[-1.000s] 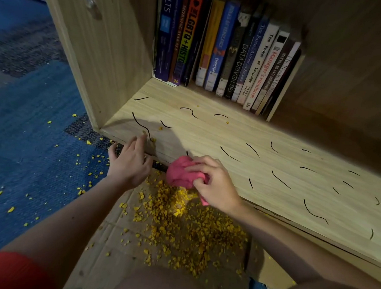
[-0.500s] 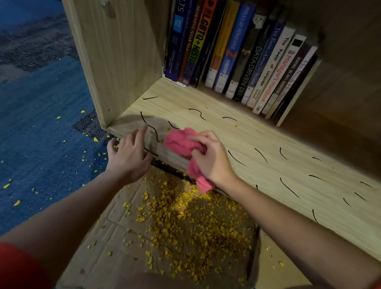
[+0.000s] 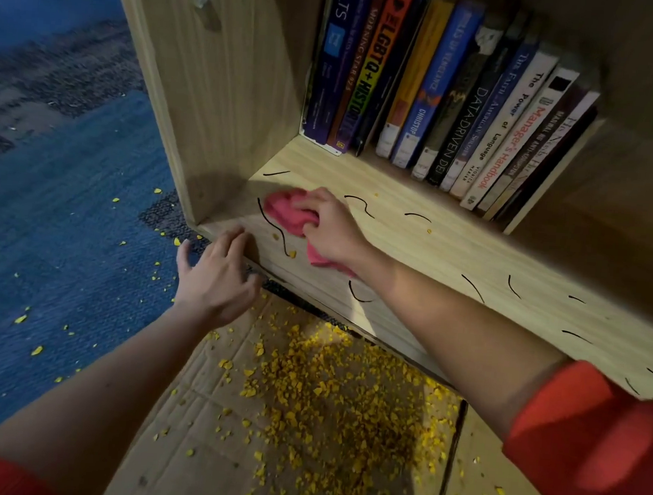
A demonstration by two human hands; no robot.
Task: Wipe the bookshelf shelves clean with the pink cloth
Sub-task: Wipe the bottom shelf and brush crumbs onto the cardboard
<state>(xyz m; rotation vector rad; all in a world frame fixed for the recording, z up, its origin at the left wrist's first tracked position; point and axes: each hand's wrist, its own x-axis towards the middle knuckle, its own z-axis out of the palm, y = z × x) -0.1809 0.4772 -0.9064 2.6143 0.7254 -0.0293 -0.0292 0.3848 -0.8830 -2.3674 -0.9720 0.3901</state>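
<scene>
Now the right hand [image 3: 332, 230] squeezes the pink cloth [image 3: 286, 213] on the shelf [image 3: 472, 255] to rub marks, while the left hand [image 3: 217, 277] rests loose near the edge to steady the person.

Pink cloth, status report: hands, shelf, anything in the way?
Right hand grips pink cloth on shelf. Left hand rests at shelf edge. Yellow crumbs beside cloth.

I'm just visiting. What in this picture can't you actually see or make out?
All in the head view:
- Shelf under the cloth and right hand: covered by them, so any marks there are unknown.
- Tops of the books: cut off by the top edge.
- Rightmost book titles: too dark and small.
- Shelf's right end: cut off by the right edge.
- Black marks: ink or threads, too small to tell.
</scene>
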